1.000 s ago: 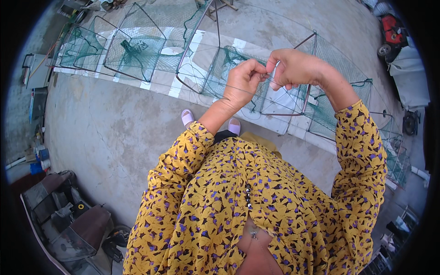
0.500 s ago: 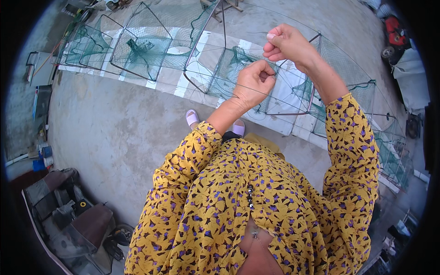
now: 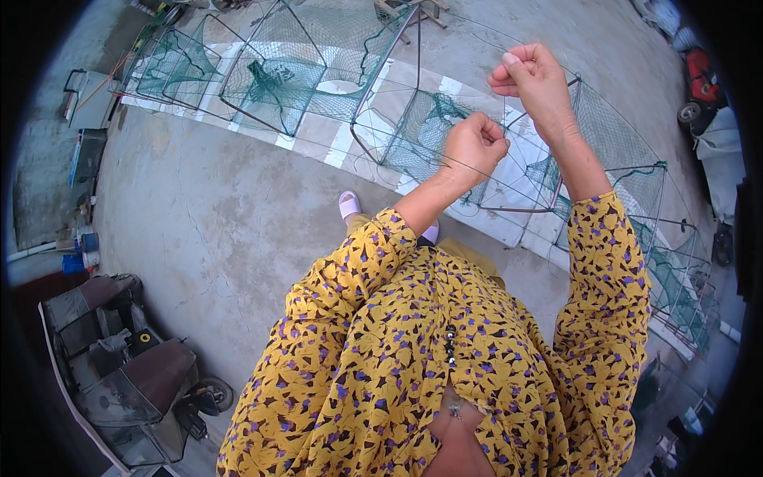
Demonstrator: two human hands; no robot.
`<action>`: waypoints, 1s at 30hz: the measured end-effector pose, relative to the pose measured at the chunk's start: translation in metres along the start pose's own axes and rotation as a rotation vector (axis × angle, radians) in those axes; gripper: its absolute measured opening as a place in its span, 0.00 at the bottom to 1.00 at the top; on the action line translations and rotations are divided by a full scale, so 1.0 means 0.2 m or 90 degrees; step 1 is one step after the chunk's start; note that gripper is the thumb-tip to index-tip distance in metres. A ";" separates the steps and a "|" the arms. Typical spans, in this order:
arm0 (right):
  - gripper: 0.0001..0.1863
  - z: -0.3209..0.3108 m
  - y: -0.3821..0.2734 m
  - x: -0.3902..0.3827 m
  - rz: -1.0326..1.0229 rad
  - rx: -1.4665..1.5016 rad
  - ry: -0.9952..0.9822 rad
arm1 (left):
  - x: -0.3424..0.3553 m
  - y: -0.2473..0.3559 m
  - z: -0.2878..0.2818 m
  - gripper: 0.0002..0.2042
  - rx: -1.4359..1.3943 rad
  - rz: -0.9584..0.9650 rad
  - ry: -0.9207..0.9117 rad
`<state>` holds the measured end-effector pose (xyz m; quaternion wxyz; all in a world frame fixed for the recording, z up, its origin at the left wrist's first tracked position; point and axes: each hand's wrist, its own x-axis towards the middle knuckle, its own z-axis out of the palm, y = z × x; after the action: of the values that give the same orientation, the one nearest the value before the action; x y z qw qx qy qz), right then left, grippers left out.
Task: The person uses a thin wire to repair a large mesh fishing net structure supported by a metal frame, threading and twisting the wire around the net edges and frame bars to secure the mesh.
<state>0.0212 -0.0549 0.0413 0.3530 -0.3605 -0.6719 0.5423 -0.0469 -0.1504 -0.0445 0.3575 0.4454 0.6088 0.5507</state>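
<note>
The left hand (image 3: 478,147) is making a loose fist; at its one o'clock, the right hand (image 3: 537,78) is pinching closed. Green string netting (image 3: 409,149) is spreading over grey concrete floor (image 3: 199,179).

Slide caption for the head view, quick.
Left hand and right hand, both pinched, above green netting on dark frames.
</note>
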 end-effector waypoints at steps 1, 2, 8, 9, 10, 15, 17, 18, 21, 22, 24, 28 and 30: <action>0.10 -0.01 -0.03 -0.01 -0.003 0.004 -0.004 | 0.00 -0.01 -0.01 0.06 0.004 0.010 0.011; 0.11 -0.03 -0.06 -0.02 0.041 0.057 -0.034 | -0.01 -0.02 -0.01 0.06 0.010 0.003 0.011; 0.11 -0.23 -0.16 -0.02 0.072 0.180 -0.203 | -0.03 0.00 0.00 0.05 -0.177 -0.094 -0.004; 0.11 -0.25 -0.18 -0.05 0.075 0.176 -0.198 | -0.03 0.02 0.03 0.05 -0.260 -0.117 0.001; 0.10 -0.25 -0.20 -0.08 0.053 0.046 -0.243 | -0.03 0.03 0.03 0.05 -0.265 -0.119 -0.006; 0.06 -0.23 -0.20 -0.13 -0.088 -0.470 -0.392 | -0.05 0.02 -0.01 0.06 -0.439 -0.241 0.064; 0.04 -0.22 -0.17 -0.14 -0.115 -0.534 -0.369 | -0.05 0.01 -0.01 0.06 -0.442 -0.253 0.060; 0.04 -0.21 -0.17 -0.15 -0.124 -0.618 -0.381 | -0.04 0.01 -0.01 0.06 -0.438 -0.256 0.073; 0.04 -0.20 -0.13 -0.14 -0.116 -0.739 -0.383 | -0.04 0.01 0.00 0.07 -0.449 -0.250 0.064; 0.03 -0.20 -0.11 -0.14 -0.141 -0.759 -0.364 | -0.04 0.01 0.01 0.07 -0.448 -0.250 0.064; 0.03 -0.19 -0.07 -0.13 -0.166 -0.777 -0.346 | -0.04 0.01 0.01 0.07 -0.446 -0.249 0.064; 0.03 -0.15 -0.03 -0.10 -0.180 -0.815 -0.335 | -0.05 0.00 0.00 0.07 -0.437 -0.245 0.077; 0.04 -0.13 -0.01 -0.09 -0.183 -0.827 -0.333 | -0.05 0.00 -0.01 0.07 -0.433 -0.239 0.075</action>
<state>0.0529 -0.0580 0.0461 -0.0381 -0.2637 -0.9626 0.0491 -0.0449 -0.1594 -0.0452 0.5439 0.1499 0.4816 0.6706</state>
